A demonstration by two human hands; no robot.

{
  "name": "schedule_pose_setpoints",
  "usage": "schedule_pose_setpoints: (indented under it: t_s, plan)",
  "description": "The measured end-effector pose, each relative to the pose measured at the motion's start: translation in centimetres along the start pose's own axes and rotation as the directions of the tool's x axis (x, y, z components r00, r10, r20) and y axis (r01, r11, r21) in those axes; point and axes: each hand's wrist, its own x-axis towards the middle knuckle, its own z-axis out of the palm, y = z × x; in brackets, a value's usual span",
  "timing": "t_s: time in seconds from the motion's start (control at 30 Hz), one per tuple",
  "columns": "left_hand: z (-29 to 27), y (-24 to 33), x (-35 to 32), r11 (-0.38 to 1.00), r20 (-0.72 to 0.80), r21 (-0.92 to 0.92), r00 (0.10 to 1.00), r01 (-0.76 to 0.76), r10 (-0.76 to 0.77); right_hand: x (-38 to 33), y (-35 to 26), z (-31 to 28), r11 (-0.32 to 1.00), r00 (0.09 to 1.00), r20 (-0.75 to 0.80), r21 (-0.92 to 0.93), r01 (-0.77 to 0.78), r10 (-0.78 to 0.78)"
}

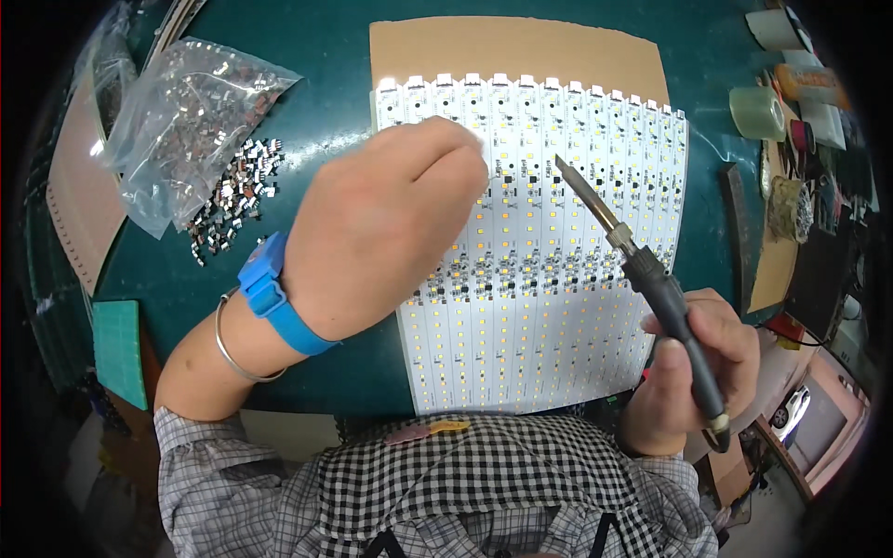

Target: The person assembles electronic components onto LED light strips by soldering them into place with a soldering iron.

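While the dark green bench (335, 112) fills most of the head view, the largest thing on it is a white panel of LED strips (549, 279), its strips running lengthwise away from the person and lying side by side, with a sheet of brown cardboard (507, 51) under its far end. The left hand (391, 223) rests on the panel's left part, fingers closed together and pressed down near the upper strips; what they pinch, if anything, I cannot tell. Its wrist carries a blue strap (270, 293) and a thin metal bangle (233, 358). The right hand (693, 372) is clamped around the black handle of a soldering iron (642, 270), held at the panel's right edge near the person. The iron's long axis runs diagonally, handle low at the right, metal tip pointing up and to the left, over the middle strips and close to the left hand's fingertips. On the bench's far left lies a clear plastic bag (186, 121) of small parts, with more small metal parts (233, 200) loose just beside it. Rolls of tape (758, 112) sit at the far right.
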Motion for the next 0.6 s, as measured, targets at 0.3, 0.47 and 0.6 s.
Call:
schedule_pose_setpoints:
  t_s: [0.3, 0.47, 0.6]
  plan:
    - [-0.2, -0.3, -1.0, 0.995, -0.078, -0.039, 0.993, 0.091, -0.093, 1.3, 0.5, 2.4, 0.994, 0.985, 0.135, 0.000, 0.111, -0.110]
    - [0.5, -0.7, -1.3, 0.996, -0.119, -0.092, 0.993, -0.010, -0.001, 1.6, 0.5, 3.1, 0.989, 0.973, 0.206, -0.083, 0.123, -0.103]
    - [0.5, -0.5, -1.4, 0.998, -0.063, -0.056, 0.998, 0.023, -0.026, 1.4, 0.7, 3.3, 0.989, 0.977, 0.196, -0.102, 0.102, -0.081]
